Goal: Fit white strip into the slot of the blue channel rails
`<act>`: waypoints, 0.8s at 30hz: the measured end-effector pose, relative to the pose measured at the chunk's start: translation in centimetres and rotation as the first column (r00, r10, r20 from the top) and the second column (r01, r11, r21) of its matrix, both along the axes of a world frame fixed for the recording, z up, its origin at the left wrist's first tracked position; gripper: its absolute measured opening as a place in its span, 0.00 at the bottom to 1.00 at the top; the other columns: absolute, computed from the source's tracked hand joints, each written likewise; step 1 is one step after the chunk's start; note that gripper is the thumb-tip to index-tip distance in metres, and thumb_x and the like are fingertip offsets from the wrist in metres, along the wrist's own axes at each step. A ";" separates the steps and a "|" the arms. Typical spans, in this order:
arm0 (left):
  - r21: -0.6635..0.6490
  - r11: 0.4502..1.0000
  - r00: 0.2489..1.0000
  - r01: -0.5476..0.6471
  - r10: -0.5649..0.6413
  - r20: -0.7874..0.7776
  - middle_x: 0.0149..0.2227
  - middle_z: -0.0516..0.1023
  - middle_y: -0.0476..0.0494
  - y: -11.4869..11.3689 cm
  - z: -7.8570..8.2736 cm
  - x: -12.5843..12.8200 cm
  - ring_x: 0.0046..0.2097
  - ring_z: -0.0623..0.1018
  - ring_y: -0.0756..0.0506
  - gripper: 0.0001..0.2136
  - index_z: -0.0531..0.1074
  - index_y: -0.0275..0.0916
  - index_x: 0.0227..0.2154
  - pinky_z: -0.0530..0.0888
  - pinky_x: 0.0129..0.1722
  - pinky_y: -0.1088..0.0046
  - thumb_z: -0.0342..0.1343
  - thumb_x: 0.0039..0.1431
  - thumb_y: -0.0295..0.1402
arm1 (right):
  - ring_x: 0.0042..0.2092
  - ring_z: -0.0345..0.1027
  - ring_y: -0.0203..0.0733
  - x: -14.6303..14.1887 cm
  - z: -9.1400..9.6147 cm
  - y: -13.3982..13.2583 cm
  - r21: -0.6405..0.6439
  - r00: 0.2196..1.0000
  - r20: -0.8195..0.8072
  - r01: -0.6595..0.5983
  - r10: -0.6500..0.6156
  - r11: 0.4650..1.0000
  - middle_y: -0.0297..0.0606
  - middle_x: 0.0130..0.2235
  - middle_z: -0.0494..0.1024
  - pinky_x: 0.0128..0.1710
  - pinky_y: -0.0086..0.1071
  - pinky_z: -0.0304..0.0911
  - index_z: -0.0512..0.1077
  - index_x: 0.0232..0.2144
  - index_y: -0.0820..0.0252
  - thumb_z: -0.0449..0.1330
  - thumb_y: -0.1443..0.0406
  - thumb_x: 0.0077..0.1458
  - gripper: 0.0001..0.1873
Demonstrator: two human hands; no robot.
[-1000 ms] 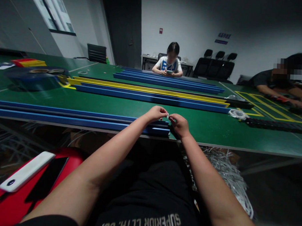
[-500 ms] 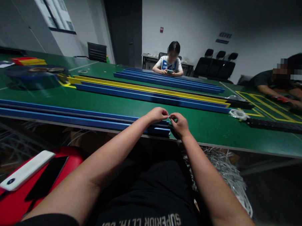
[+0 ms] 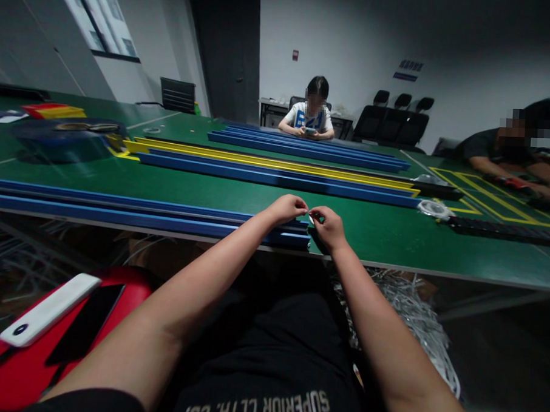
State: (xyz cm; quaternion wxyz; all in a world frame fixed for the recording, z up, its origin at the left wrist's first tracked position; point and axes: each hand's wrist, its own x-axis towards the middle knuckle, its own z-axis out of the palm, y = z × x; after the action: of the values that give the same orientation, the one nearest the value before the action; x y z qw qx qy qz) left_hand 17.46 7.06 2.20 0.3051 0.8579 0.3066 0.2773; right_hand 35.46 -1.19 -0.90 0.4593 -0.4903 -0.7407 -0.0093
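My left hand (image 3: 290,208) and my right hand (image 3: 327,225) meet fingertip to fingertip, just above the right end of the near blue profiles (image 3: 178,222). Both are closed in a pinch. Between the fingers a small pale piece (image 3: 310,215) shows, too small to name. Which hand grips it, or whether both do, is hard to make out. The blue profiles lie along the near edge of the green table (image 3: 419,249), running off to the left beneath my left forearm.
Beyond lie yellow profiles (image 3: 267,164), a blue profile (image 3: 240,173) and more blue lengths (image 3: 305,148). A clear-wrapped roll (image 3: 433,208) sits on the right near a black strip (image 3: 506,230). One person (image 3: 313,116) sits opposite; another (image 3: 491,145) works at right.
My hands have barely moved; the fingertips shift slightly, and a little more of the pale piece shows by my right fingers. The view has shifted very slightly.
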 end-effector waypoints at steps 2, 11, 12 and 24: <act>-0.037 0.999 1.000 -0.003 0.003 0.009 0.33 0.81 0.44 0.1 -0.1 0.0 0.34 0.77 0.48 0.14 0.80 0.35 0.36 0.69 0.35 0.75 0.56 0.55 0.40 | 0.38 0.70 0.41 0.0 0.0 -0.1 0.013 1.000 -0.015 0.002 -0.002 1.000 0.38 0.37 0.77 0.41 0.35 0.65 0.74 0.37 0.55 0.56 0.67 0.56 0.08; -0.245 0.950 0.979 0.196 -0.173 0.110 0.33 0.79 0.45 -0.1 0.0 0.3 0.32 0.73 0.50 0.18 0.78 0.33 0.39 0.69 0.32 0.76 0.57 0.56 0.44 | 0.43 0.68 0.44 -0.6 1.0 -0.7 0.070 0.999 -0.036 0.004 -0.001 0.998 0.41 0.39 0.74 0.44 0.38 0.66 0.72 0.36 0.54 0.57 0.63 0.58 0.05; -0.271 0.939 0.975 0.211 -0.181 0.132 0.33 0.79 0.45 -0.1 0.0 0.3 0.32 0.73 0.50 0.18 0.78 0.33 0.39 0.69 0.32 0.76 0.57 0.56 0.44 | 0.44 0.68 0.44 -0.6 1.0 -0.7 0.072 0.999 -0.035 0.004 -0.002 0.997 0.41 0.40 0.74 0.44 0.38 0.67 0.72 0.35 0.54 0.57 0.62 0.58 0.05; -0.347 0.907 0.958 0.238 -0.161 0.236 0.33 0.77 0.45 0.0 0.3 0.1 0.32 0.74 0.51 0.16 0.76 0.32 0.37 0.72 0.31 0.75 0.61 0.54 0.42 | 0.43 0.67 0.44 -0.7 1.0 -0.7 0.049 0.998 -0.050 -0.027 0.030 0.998 0.40 0.40 0.73 0.41 0.37 0.67 0.72 0.37 0.55 0.57 0.65 0.57 0.05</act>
State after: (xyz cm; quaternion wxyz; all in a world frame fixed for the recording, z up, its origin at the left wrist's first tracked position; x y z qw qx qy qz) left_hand 17.55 7.08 2.48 0.5182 0.7788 0.2312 0.2672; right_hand 34.79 -1.91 0.15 0.4899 -0.4685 -0.7352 -0.0081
